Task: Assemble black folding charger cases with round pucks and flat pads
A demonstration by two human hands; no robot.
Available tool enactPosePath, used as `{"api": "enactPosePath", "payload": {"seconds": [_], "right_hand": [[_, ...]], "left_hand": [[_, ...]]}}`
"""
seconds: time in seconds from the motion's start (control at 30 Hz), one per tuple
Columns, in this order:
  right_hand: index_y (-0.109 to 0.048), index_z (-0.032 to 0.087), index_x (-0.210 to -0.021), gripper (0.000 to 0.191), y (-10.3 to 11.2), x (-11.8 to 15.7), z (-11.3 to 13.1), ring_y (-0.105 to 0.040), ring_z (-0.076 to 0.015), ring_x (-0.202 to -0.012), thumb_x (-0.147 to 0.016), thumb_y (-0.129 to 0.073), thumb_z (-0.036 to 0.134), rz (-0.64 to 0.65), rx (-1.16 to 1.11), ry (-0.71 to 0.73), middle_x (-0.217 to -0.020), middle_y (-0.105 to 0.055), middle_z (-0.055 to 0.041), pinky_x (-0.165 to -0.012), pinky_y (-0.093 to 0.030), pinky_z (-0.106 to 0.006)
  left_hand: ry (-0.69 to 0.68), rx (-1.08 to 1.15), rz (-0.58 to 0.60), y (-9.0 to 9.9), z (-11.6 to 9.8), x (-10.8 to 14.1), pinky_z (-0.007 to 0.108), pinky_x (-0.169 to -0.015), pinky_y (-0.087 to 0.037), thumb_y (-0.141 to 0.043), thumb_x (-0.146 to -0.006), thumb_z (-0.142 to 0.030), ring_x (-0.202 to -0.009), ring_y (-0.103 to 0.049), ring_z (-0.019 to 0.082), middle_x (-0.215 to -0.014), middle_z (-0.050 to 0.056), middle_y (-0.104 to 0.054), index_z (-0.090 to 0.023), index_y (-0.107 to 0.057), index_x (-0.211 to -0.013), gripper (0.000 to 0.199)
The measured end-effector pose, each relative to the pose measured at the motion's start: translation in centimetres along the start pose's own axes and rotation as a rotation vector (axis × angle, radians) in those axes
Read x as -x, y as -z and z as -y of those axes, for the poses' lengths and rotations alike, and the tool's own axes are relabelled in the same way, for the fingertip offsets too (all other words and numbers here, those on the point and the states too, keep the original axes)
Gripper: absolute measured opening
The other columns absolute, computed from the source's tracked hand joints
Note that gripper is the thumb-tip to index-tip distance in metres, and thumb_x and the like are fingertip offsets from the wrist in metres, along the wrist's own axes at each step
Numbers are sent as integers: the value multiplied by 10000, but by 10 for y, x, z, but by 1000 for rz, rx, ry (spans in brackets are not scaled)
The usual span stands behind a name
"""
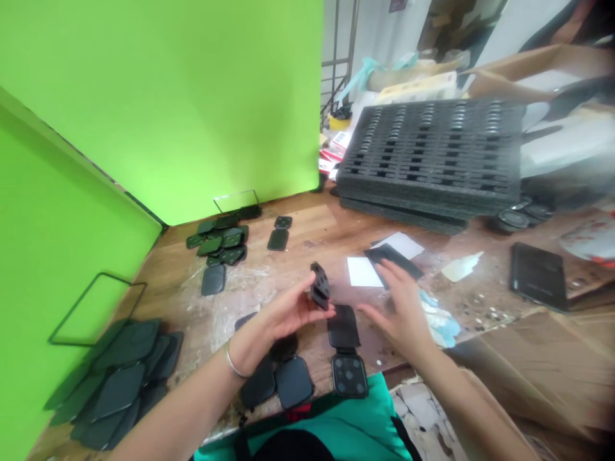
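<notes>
My left hand grips a small black square case by its edges and holds it tilted above the table. Its visible face carries several round recesses. To the right, my right hand has its fingers apart and holds nothing; its fingertips are at a black sheet, though whether they touch it I cannot tell. White paper lies beside that sheet. Below the hands, an unfolded black case lies near the table edge. More closed black cases lie under my left forearm, partly hidden.
Green panels wall off the back and left. Piles of black cases lie at the left, with a smaller pile behind. A dark foam tray holding round discs stands back right. A black device and cardboard are at right.
</notes>
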State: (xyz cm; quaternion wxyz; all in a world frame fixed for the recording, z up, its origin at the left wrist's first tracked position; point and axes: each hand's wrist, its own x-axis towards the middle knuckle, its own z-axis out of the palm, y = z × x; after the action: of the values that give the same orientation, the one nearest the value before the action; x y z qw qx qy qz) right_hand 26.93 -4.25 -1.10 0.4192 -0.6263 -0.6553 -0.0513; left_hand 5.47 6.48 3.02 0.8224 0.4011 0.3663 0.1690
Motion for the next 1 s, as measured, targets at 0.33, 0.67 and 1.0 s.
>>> {"api": "enactPosePath", "payload": {"seconds": [0.33,0.67,1.0], "right_hand": [[-490,207,-1392,582,-1,-24,37,-621,-266,-1175,-846,-663,309,337,-394,37,-1294,-633,-125,-992,-525,-423],[-513,118,-1329,465,-1,-6,43,-696,-290,-953,-881,-395,165,378,-47,154,-1179,-661,-188,-754,-589,-400],[-563,217,-1152,291,29,-18,-1,-695,-194,-657,-955,-364,300,249,-682,-515,-882,-681,-56,-540,-590,-311]], "left_hand": [[180,278,186,-16,11,19,384,-720,-617,-769,-813,-370,-739,-693,208,-902,77,-683,-154,-640,-1123,400],[356,314,380,-13,22,15,285,-754,-522,-674,-850,-410,-768,-685,193,-903,128,-694,-60,-663,-1002,382],[196,184,254,13,9,36,146,-598,-418,-816,-664,-99,-665,-564,58,-843,27,-653,-127,-719,-1073,421]]}}
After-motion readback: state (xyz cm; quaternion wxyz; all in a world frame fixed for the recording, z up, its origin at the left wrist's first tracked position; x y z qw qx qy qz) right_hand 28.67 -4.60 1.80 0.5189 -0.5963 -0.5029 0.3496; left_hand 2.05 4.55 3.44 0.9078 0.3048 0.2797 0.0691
